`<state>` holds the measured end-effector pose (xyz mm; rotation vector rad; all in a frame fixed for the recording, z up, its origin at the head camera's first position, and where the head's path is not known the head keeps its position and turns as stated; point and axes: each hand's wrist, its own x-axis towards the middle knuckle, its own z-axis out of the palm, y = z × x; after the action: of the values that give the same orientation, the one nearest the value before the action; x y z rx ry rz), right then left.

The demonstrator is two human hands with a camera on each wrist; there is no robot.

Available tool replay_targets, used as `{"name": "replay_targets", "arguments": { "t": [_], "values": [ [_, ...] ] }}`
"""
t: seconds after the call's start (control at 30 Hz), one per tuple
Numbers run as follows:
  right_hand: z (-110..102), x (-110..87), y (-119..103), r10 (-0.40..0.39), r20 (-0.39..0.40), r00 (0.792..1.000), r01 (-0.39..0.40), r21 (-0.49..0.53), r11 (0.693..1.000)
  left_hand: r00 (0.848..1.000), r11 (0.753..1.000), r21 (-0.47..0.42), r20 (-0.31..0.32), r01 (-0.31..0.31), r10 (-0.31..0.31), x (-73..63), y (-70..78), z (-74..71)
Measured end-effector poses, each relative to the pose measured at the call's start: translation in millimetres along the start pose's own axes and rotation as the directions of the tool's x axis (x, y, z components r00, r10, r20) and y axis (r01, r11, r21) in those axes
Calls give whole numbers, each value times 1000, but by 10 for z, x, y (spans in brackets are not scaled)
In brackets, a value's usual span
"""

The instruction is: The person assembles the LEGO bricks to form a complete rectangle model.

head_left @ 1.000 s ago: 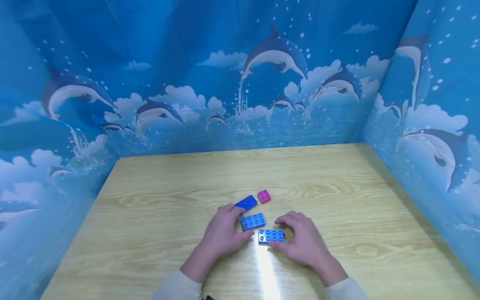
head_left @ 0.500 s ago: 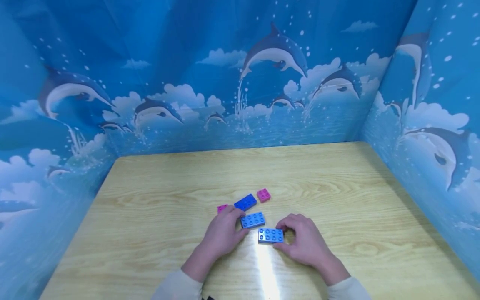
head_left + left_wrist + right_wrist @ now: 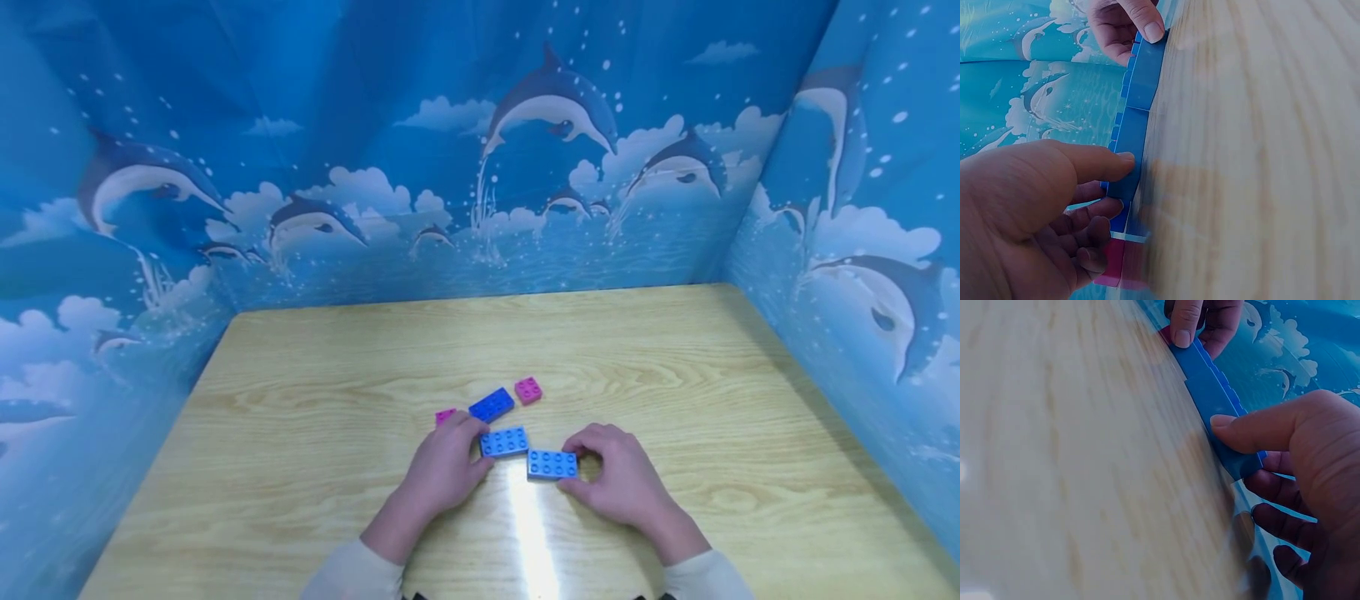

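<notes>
Two light blue toy building bricks with studs on top lie on the table near its middle, corner close to corner. My left hand [image 3: 442,468] pinches the left light blue brick [image 3: 504,442] between thumb and fingers at its left end. At its right end, the right light blue brick [image 3: 552,465] is pinched by my right hand [image 3: 624,479]. In the left wrist view, my left thumb presses the near side of the left brick [image 3: 1130,140]. The right wrist view has my right thumb on the side of the right brick [image 3: 1216,406].
Behind the left hand lies a darker blue brick [image 3: 492,405]. A small pink brick [image 3: 528,390] sits to its right, and another pink brick [image 3: 446,416] is partly hidden by the left hand. A dolphin-print curtain [image 3: 360,242] borders the wooden table [image 3: 330,367].
My right hand has closed on the right light blue brick and shifted it rightward and slightly away. The left hand's thumb has drawn in against the left brick.
</notes>
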<state>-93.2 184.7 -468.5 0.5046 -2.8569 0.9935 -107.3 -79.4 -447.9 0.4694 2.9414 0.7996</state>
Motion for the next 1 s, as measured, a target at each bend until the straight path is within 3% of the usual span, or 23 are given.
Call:
{"name": "replay_targets", "arguments": {
  "t": [0.27,1.0],
  "values": [
    [-19,44,28,36,9,999,-36,21,999,1000,1000,-6,14,5,-5,-6,-14,-18],
    [-7,206,85,19,15,1000,-20,46,999,1000,999,-39,19,-7,8,-3,-49,-17]
  ]
}}
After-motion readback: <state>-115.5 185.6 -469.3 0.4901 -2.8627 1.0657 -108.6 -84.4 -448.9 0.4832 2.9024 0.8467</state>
